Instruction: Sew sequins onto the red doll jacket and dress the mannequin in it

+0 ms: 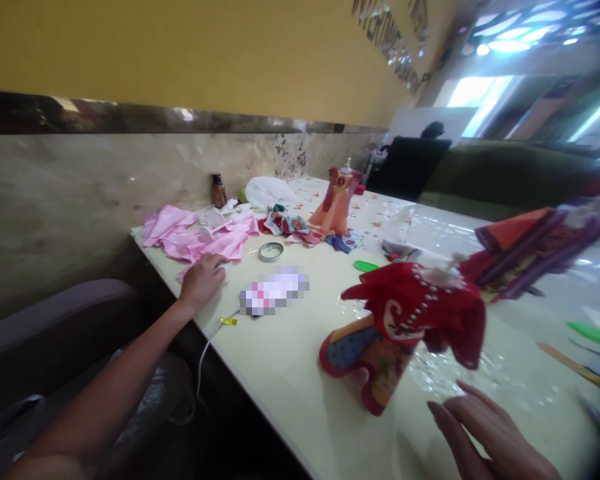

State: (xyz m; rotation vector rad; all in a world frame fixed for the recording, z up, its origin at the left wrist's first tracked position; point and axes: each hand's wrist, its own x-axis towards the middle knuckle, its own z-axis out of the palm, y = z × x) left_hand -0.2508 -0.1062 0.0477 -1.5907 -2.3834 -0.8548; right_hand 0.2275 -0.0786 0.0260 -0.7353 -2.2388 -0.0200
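Note:
My left hand [203, 283] rests at the near edge of the pink cloth [170, 227], fingers curled; what they hold, if anything, is hidden. Just right of it lie a roll of tape [271, 251] and a blurred-out, phone-shaped thing [273, 291] with a white cable. My right hand [485, 427] is low at the right, thumb and fingers apart, holding nothing. In front of it stands a small dress form in a red beaded top and patterned skirt [405, 320]. A second dressed form in orange and purple [535, 247] stands behind, smeared by motion.
An orange dress on a mini form [337, 200] stands farther back, beside fabric scraps [285, 223]. A brown bottle [219, 191] and white plastic bag [270, 191] are by the wall. Green pieces [366, 266] and a wooden stick [575, 367] lie at right. A chair [55, 313] is at left.

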